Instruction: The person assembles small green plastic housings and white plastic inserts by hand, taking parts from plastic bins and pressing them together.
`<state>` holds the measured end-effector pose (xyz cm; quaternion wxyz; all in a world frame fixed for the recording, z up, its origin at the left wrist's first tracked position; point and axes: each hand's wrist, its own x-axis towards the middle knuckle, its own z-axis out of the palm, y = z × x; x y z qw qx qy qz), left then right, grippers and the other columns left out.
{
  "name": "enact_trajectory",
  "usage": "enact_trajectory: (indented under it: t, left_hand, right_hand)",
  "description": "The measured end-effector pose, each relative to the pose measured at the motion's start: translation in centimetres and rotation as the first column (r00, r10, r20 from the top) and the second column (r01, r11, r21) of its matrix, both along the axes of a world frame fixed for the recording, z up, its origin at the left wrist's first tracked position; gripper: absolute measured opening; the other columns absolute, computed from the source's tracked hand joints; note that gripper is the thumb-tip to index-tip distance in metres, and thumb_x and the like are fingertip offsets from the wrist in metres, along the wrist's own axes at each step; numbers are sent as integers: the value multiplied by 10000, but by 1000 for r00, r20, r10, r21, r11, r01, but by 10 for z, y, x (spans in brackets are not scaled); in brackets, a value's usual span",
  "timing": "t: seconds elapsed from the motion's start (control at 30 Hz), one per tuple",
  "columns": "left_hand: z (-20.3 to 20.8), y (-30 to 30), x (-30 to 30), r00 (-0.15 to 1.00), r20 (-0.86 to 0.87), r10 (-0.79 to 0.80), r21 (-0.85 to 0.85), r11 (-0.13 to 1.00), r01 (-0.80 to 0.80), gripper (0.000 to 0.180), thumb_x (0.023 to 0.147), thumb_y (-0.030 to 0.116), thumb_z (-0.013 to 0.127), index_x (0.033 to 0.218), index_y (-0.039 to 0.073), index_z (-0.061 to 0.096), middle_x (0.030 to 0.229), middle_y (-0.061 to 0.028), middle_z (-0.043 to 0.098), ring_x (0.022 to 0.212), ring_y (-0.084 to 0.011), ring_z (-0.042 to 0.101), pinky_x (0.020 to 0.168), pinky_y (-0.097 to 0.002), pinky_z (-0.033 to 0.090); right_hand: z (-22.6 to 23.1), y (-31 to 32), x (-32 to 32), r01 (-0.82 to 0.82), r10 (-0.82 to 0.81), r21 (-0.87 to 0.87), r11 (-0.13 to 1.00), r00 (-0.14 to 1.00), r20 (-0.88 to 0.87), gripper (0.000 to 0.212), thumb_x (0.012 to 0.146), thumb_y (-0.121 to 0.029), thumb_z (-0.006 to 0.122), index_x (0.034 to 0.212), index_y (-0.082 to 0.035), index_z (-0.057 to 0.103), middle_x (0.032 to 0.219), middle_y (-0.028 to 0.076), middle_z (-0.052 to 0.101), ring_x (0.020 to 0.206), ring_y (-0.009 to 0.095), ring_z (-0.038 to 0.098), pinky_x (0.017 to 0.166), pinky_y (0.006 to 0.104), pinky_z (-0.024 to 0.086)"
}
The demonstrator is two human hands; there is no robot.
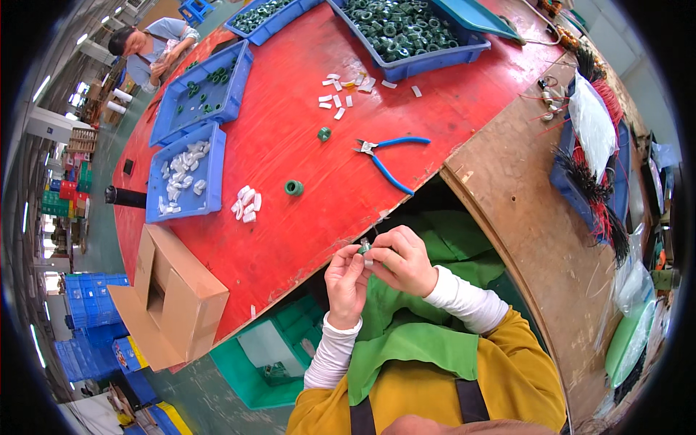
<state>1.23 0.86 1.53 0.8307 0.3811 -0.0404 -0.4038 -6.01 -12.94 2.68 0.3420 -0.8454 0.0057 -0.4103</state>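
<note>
My left hand (346, 281) and my right hand (404, 259) meet just off the near edge of the red table (290, 152), over my green apron. Together they pinch a small green ring (363, 249) with a white plastic piece against it. On the table ahead lie a green ring (293, 188), a second smaller one (324, 134), a small heap of white clips (247, 204) and blue-handled pliers (388, 158).
Blue trays hold white clips (183, 174), a few green rings (205, 90) and many dark green rings (402, 29). An open cardboard box (170, 297) sits at the left edge. Red and black wire bundles (594, 152) lie right. Another person (148, 47) works far left.
</note>
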Motion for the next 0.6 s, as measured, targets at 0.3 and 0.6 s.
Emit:
enact_trajectory:
  t: [0.3, 0.6]
  left_hand:
    - [-5, -11, 11, 989, -54, 139, 114, 985, -132, 141, 947, 67, 543, 1082, 28, 553, 979, -91, 646, 891, -174, 631, 811, -323, 523]
    - [2, -14, 7, 990, 19, 136, 56, 989, -137, 152, 943, 97, 555, 1081, 32, 544, 957, -119, 654, 850, -236, 666, 793, -362, 552]
  right_hand:
    - [8, 7, -6, -88, 94, -118, 989, 995, 44, 258, 637, -72, 729, 867, -67, 613, 901, 49, 617, 842, 252, 592, 717, 386, 476]
    - [7, 17, -12, -154, 153, 49, 987, 988, 29, 338, 664, -13, 744, 945, -39, 557, 946, 100, 646, 869, 276, 653, 788, 391, 541]
